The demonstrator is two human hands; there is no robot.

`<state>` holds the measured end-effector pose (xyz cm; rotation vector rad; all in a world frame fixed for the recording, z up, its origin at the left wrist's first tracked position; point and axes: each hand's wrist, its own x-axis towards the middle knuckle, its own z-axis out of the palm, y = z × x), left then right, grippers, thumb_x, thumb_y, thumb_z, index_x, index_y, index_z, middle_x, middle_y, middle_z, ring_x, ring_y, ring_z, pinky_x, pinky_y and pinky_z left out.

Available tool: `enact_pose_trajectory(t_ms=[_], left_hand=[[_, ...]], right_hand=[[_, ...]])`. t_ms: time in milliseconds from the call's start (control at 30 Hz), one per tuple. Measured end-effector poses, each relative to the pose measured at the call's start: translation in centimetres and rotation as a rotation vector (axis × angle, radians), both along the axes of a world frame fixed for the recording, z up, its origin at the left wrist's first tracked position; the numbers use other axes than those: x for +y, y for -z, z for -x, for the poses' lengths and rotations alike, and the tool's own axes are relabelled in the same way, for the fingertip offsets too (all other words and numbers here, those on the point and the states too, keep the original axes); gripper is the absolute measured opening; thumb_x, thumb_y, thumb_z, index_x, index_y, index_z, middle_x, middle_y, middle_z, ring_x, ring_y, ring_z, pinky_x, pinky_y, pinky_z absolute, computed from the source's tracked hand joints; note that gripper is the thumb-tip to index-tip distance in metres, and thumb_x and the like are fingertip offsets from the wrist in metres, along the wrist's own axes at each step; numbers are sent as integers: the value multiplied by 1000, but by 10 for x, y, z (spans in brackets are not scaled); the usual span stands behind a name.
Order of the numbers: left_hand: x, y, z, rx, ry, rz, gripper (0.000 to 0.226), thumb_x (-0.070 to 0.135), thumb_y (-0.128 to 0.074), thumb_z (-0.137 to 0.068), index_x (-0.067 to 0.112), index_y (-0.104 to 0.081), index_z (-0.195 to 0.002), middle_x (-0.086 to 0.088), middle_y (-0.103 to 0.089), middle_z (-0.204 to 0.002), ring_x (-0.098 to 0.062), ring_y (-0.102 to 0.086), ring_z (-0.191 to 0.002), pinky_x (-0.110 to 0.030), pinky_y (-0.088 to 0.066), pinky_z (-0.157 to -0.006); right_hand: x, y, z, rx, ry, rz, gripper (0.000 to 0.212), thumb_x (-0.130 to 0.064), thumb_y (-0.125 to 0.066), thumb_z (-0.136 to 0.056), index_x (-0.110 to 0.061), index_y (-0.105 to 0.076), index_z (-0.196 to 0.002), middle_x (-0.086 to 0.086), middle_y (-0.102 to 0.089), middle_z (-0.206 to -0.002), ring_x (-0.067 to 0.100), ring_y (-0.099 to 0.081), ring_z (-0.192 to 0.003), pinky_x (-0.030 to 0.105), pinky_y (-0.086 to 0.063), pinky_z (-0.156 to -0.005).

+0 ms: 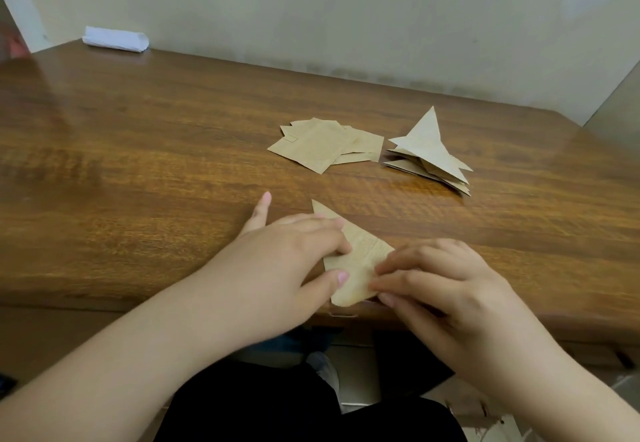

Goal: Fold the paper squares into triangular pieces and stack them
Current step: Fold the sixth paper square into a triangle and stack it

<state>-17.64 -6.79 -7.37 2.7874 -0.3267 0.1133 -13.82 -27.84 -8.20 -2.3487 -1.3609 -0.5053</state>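
Paper (360,261), brown and folded to a triangle, lies at the near edge of the table (138,164), one point aimed away from the person. The left hand (291,254) presses it flat, fingers laid across the top, thumb on the lower part, little finger lifted off to the side. The right hand (436,289) has its fingers curled at the right corner, fingertips pinching the edge. Farther back lie the squares (322,147), loosely fanned, and just right of them the stack (429,154) of triangles. A white bundle (116,39) rests by the wall (346,9) at the far left.
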Motion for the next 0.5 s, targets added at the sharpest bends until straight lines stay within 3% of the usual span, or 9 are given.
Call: enact_pose_trajectory(t_ms=[133, 267, 367, 433, 500], left_hand=[[4, 2, -12, 79, 15, 78, 37, 43, -43, -93, 44, -42, -130, 31, -16, -150, 15, -3, -136, -42, 18, -115], [9, 7, -8, 73, 17, 97, 42, 48, -41, -92, 48, -39, -134, 34, -10, -148, 14, 4, -136, -43, 16, -116], [8, 12, -5, -147, 48, 226, 42, 55, -39, -80, 43, -60, -114, 32, -33, -124, 7, -26, -126, -36, 0, -118], [8, 16, -3, -219, 91, 284, 30, 47, -44, -78, 34, -67, -92, 23, -50, -106, 5, -46, -106, -27, -9, -116], [8, 21, 1, -249, 138, 271, 24, 37, -47, -83, 28, -69, -83, 19, -61, -96, 3, -56, -95, -27, -19, -113]], right_hand=[[13, -4, -8, 139, -50, -4, 18, -33, -59, -86, -25, -73, -93, -16, -66, -95, 1, -60, -92, 26, -47, -81], [12, -4, -11, 414, -38, -41, 23, -44, -56, -85, -32, -75, -91, -21, -63, -100, 2, -59, -100, 16, -44, -85], [14, -3, -7, 465, 30, -81, 25, -51, -56, -81, -35, -74, -85, -20, -61, -97, 5, -57, -99, 11, -39, -84], [16, -3, -3, 501, 80, -119, 26, -53, -58, -76, -34, -74, -80, -20, -63, -96, 3, -58, -99, 8, -38, -84], [17, -5, 1, 546, 131, -142, 27, -57, -58, -72, -35, -72, -77, -24, -64, -97, -1, -58, -100, 5, -36, -85]])
